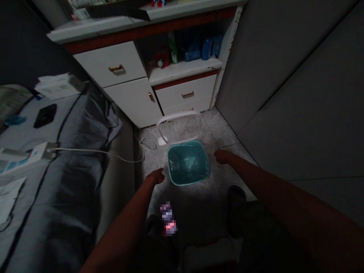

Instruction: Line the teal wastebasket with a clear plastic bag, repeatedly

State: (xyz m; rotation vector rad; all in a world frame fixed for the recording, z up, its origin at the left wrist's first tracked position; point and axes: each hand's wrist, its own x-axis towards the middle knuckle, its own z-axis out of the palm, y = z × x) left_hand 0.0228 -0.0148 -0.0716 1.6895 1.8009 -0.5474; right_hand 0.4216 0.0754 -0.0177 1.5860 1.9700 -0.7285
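Observation:
A teal bin (189, 182) stands on the floor in front of me, its opening facing up. Thin clear plastic bag (190, 161) film glints inside it and shows faintly about its rim. My left hand (156, 176) is just left of the bin, fingers closed, and appears to pinch the bag's edge. On the other side my right hand (223, 156) is also closed, apparently on the bag's opposite edge; the fingertips are dim. A pale rim ring (200, 125) lies behind the bin, apart from it, near the cabinet.
A white cabinet (125, 100) with drawers stands ahead. Grey panels (284, 94) rise at the right. On the left is a bed (76, 189) with a phone (45, 115) and a power strip (42, 151), whose cable (96, 151) drops to the floor. A blurred patch (168, 219) shows near my feet.

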